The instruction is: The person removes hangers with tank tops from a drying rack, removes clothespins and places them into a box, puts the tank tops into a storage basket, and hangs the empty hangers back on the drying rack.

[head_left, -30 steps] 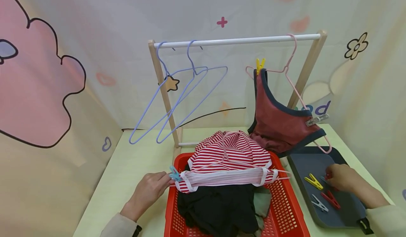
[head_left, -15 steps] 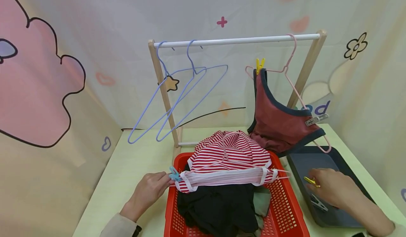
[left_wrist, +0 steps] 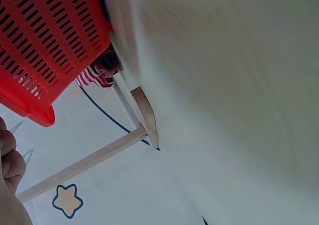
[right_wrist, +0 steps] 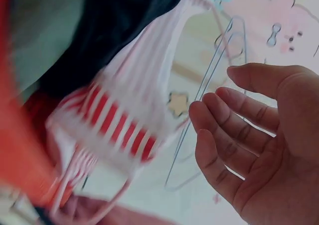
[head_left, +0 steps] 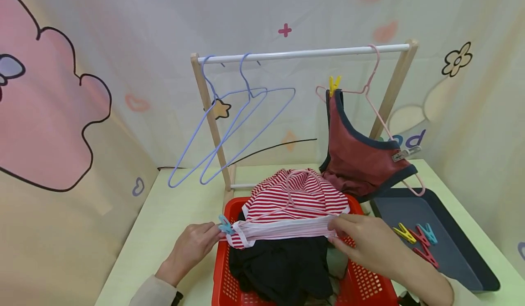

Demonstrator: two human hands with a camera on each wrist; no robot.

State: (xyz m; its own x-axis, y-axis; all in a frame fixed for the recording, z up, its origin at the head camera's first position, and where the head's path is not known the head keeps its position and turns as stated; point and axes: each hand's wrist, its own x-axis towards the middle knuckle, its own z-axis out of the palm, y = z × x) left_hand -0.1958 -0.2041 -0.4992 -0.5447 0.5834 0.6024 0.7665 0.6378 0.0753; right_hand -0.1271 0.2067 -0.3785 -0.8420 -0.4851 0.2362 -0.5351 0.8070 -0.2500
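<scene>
A red-and-white striped tank top lies over the red basket, with a pink clothes hanger on it. A light blue clothespin grips its left end. There my left hand pinches the end of the hanger beside the clothespin; in the left wrist view only curled fingers show at the edge. My right hand reaches over the top's right end in the head view, covering that end. In the right wrist view its fingers are apart and loosely bent, with no object seen between them.
Dark clothes fill the basket. A grey tray at right holds several clothespins; my right forearm covers part of it. Behind stands a rack with two blue hangers and a clipped maroon top on a pink hanger.
My right hand has moved left from the clothespins in the tray to the striped tank top's right end. The grey clothespin in the tray is out of sight now. My left hand has stayed put.
</scene>
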